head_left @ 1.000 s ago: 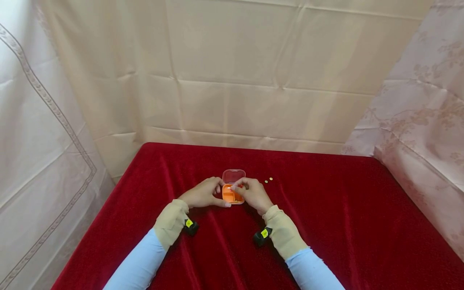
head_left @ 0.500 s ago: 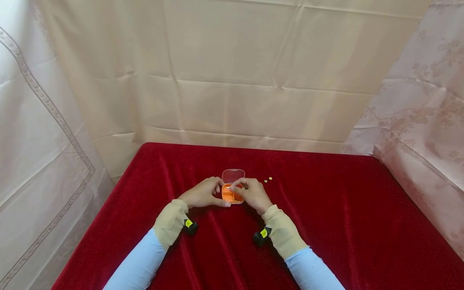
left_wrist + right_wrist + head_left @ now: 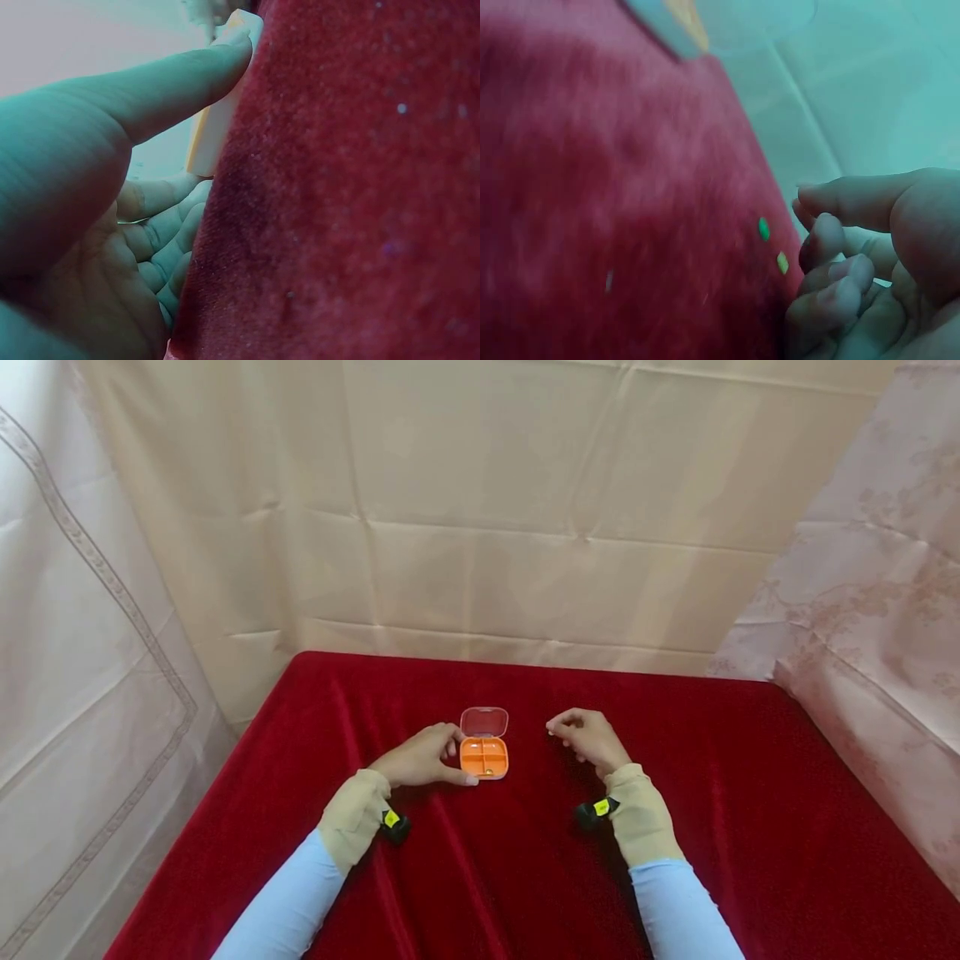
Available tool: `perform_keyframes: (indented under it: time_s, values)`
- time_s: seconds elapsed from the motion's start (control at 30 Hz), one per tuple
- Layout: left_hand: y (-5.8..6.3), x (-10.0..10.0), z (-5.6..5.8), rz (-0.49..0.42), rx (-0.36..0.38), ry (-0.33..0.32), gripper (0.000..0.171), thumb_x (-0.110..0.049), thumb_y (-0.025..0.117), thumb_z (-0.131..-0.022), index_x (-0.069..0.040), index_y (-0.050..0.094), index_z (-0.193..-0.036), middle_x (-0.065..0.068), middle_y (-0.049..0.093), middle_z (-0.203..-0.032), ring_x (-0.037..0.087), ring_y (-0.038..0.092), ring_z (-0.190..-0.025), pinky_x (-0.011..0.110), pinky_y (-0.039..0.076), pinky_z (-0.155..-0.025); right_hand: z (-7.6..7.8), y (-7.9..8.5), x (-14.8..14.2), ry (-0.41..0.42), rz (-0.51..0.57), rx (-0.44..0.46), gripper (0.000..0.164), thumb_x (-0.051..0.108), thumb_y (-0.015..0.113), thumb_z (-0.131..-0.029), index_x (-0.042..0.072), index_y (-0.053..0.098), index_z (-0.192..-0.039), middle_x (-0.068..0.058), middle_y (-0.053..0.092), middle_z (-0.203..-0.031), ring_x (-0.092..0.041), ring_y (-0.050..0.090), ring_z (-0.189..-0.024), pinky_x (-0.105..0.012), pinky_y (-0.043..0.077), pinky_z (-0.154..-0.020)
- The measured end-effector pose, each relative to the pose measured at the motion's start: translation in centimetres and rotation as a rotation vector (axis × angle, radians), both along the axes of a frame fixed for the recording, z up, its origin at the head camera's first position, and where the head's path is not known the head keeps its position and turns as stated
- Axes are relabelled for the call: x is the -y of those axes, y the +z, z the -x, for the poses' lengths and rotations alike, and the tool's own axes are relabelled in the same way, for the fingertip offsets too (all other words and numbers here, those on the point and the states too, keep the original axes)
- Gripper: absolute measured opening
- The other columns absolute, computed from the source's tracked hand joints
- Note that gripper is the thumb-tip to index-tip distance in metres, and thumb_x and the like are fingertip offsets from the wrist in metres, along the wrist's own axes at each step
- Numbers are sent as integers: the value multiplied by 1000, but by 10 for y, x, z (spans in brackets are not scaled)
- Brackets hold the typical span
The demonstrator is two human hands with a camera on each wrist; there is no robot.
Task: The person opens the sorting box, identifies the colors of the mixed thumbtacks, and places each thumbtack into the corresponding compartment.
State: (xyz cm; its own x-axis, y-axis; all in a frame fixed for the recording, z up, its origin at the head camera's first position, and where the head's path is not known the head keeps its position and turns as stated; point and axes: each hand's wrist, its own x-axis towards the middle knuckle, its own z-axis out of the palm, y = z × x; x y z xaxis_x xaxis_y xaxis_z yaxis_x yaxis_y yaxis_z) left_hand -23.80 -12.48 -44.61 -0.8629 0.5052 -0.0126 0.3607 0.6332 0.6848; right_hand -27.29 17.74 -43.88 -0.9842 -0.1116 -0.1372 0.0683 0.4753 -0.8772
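An orange pill box point(image 3: 483, 757) stands on the red cloth, its clear lid point(image 3: 483, 722) swung back. Dividers split it into several compartments, and a small golden pill point(image 3: 489, 772) lies in the front right one. My left hand point(image 3: 422, 755) holds the box from the left, thumb along the front side and index finger at the back left corner. To the right of the box, my right hand point(image 3: 592, 740) is low over the cloth with fingers bent. Its wrist view shows a green pill point(image 3: 763, 229) and a yellow pill point(image 3: 782, 262) lying beside the fingertips, nothing visibly held.
Red velvet cloth point(image 3: 360, 693) covers the table. Beige curtain point(image 3: 465, 510) hangs behind the far edge, with patterned white drapes point(image 3: 75, 710) on the left and pinkish ones point(image 3: 885, 610) on the right.
My right hand has come out of the pill box and moved right to where the two loose pills lie. The left hand and the box have stayed in place.
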Motion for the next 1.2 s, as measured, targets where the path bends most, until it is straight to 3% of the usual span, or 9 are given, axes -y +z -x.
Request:
perform_keyframes:
  time_s: [0.13,0.4,0.6,0.73,0.93,1.1,1.2]
  values:
    - [1,0,0,6,0,-4,62,-46,82,-73,-9,55,-115,4,53,-94,17,48,-88,30,42,-76,4,-9,-6,-17,-22,5,20,24,66,-94,9,70,-106,-8,58,-81,-13,43,-54,-27,39,-47]
    - [3,-1,-2,13,-10,12,64,-46,82,-74,-7,55,-118,4,52,-94,17,48,-87,30,41,-75,7,-16,-2,-62,-180,-97,11,23,69,-91,13,72,-95,-9,60,-74,-15,44,-40,-30,42,-41]
    - [3,-1,-4,11,3,13,62,-45,82,-74,-8,56,-117,4,52,-94,17,47,-87,30,42,-74,4,-13,-6,-55,-123,-36,13,21,66,-93,10,72,-96,-9,60,-75,-13,45,-46,-29,43,-44]
    - [3,-1,-3,11,-4,6,61,-45,82,-74,-9,56,-117,4,52,-94,18,47,-88,31,42,-75,4,-9,-14,-23,34,47,21,20,62,-96,2,67,-105,-5,55,-74,-10,41,-50,-25,39,-46]
    - [3,0,-2,6,-4,2,63,-46,82,-74,-9,56,-118,4,52,-95,17,47,-88,31,42,-74,8,-2,-23,17,387,195,28,18,56,-100,-5,53,-117,1,47,-72,-5,33,-52,-20,31,-46]
    - [3,0,-2,18,0,8,63,-45,82,-74,-9,56,-119,4,53,-95,17,48,-89,29,42,-75,9,0,-28,117,726,338,11,16,47,-104,5,49,-105,1,43,-71,-4,26,-51,-16,25,-44]
    - [4,0,-3,14,2,10,63,-44,82,-74,-8,56,-119,5,53,-95,17,48,-89,30,42,-75,9,0,-31,222,922,436,18,15,39,-107,9,48,-94,1,41,-70,-6,19,-53,-16,21,-45]
